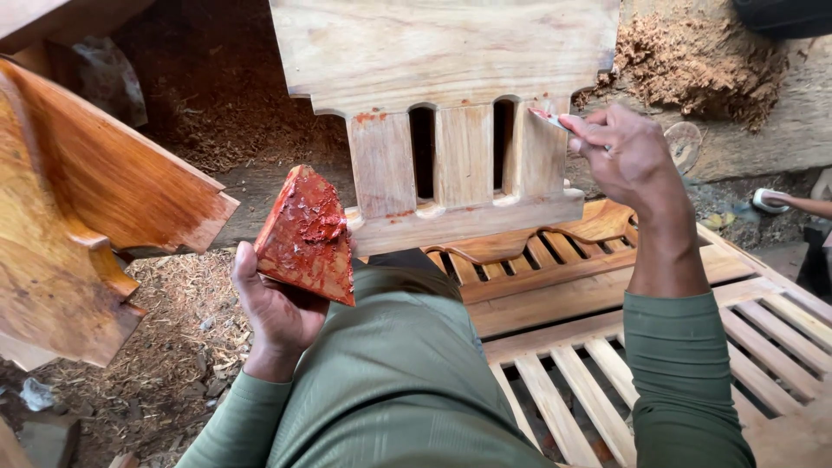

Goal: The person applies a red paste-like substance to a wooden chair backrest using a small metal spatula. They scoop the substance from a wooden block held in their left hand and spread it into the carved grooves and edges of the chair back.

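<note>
Sitting low, the person shows a knee in green cloth (pixel 390 364) nearest the camera, with green sleeves on both arms. Left hand (pixel 282 308), near left, is cupped palm-up with fingers curled up around the lower edge of a triangular wooden offcut smeared with glossy red-brown filler paste (pixel 305 234); the offcut rests on the palm, tilted toward the camera. Near right, pale slatted wooden frames (pixel 572 381) lie flat on the ground. Sawdust and chips (pixel 165 338) cover the ground at near left, below a varnished orange-brown carved wooden piece (pixel 78 208).

Farther off, centre, an unfinished pale wooden panel with two arched slots (pixel 451 104) stands upright against the knee. Red dabs mark its joints. Right hand (pixel 628 156) is raised to the panel's right edge, fingers pinched together on a small thin blade tipped with red paste (pixel 548 118), the tip touching the wood beside the right slot. Far right, another person's hand (pixel 793 203) reaches in.
</note>
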